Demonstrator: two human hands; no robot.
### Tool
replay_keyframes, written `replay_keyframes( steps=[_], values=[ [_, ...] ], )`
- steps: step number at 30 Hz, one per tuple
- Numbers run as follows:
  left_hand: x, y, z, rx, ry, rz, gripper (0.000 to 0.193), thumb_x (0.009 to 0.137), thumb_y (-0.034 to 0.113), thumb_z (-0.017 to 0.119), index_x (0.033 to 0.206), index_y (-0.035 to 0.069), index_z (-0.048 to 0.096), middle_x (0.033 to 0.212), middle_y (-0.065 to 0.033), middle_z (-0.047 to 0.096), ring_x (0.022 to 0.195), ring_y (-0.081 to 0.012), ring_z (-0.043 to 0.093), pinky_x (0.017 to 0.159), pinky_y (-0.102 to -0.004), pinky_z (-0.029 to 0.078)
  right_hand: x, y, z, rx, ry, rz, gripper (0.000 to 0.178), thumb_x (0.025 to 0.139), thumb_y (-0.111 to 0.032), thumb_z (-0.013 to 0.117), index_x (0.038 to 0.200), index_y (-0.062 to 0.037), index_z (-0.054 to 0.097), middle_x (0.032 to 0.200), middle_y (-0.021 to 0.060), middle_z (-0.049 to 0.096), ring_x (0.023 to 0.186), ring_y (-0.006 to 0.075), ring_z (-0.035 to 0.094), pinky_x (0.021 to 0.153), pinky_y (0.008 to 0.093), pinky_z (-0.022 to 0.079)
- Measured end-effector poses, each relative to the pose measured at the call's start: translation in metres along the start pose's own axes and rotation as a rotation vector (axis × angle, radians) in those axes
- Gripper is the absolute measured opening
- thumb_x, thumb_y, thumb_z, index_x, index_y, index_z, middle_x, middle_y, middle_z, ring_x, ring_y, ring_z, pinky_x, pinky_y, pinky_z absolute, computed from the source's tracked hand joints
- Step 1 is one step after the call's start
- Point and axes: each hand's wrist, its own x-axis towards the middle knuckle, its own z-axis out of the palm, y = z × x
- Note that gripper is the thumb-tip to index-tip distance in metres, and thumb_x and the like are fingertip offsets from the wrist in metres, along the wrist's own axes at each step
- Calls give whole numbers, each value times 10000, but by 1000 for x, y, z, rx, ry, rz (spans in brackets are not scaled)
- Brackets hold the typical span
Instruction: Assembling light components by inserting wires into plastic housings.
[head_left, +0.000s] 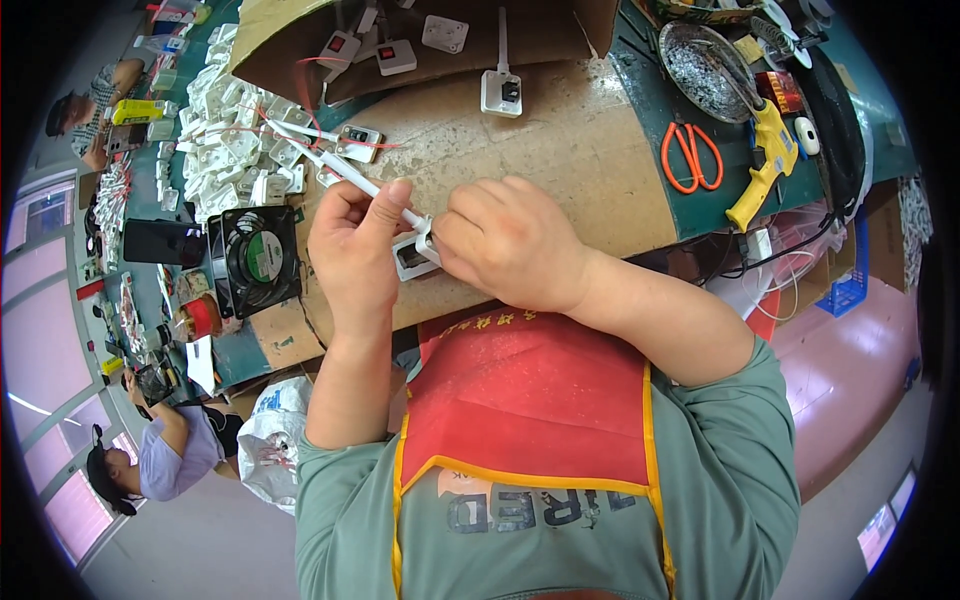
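Note:
My left hand [352, 245] pinches a long white cable tie [340, 170] between thumb and fingers; the tie runs up and left over the cardboard sheet [560, 160]. My right hand [510, 245] is closed over a small white switch box [412, 256] just right of it. Both hands meet at the near edge of the cardboard, and the box is mostly hidden under the fingers.
A pile of white switch boxes [235, 155] lies at the left beside a black fan [256, 258]. One finished box with a tie [501, 92] stands farther back. Orange scissors [690, 155], a yellow glue gun [765, 165] and a metal dish [705, 70] sit at the right. Other people work at the left.

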Motion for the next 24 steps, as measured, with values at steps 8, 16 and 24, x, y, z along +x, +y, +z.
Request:
replay_keyframes(
  steps=[8, 16, 24],
  values=[
    [11, -6, -8, -70, 29, -56, 170, 867, 141, 698, 860, 11, 589, 734, -41, 627, 626, -93, 608, 567, -213, 507, 0, 1, -3, 29, 16, -44, 143, 694, -111, 684, 742, -99, 549, 725, 42, 476, 665, 231, 527, 582, 347, 405],
    [24, 2, -19, -142, 50, -54, 175, 896, 162, 662, 889, 15, 567, 750, -64, 627, 620, -131, 622, 552, -223, 505, -3, 1, 1, 68, 12, 25, 127, 699, -94, 690, 757, -91, 577, 739, 48, 503, 669, 241, 548, 588, 351, 427],
    [27, 4, -24, -170, 74, -52, 165, 923, 188, 625, 906, 33, 569, 792, -65, 637, 656, -144, 629, 577, -223, 490, -3, 1, 5, 95, 1, 40, 120, 705, -97, 693, 778, -81, 599, 755, 58, 531, 689, 253, 571, 607, 356, 452]
  ],
)
